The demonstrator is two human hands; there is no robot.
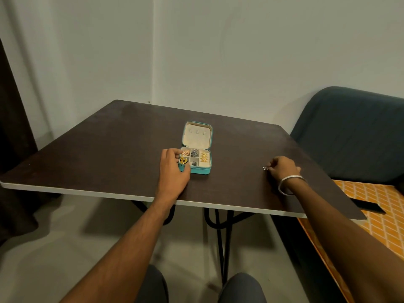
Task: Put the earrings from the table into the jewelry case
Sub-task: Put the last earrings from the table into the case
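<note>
A small teal jewelry case (197, 171) lies open in the middle of the dark table (109, 149), its cream lid (196, 134) folded back. Its compartments hold gold earrings (204, 157), dark silver earrings (194, 152) and several others. My left hand (173, 169) rests against the case's left side, thumb at its front edge and fingertips at the top-left compartment. My right hand (283, 168) is at the right of the table, fingers pinched on a small silver earring (265, 168) just above the surface.
A dark blue chair (354, 136) stands beyond the table's right edge. An orange patterned surface (371, 206) lies at the lower right. A dark curtain (13, 127) hangs at the left. A pale wall rises behind the table. My knees show below.
</note>
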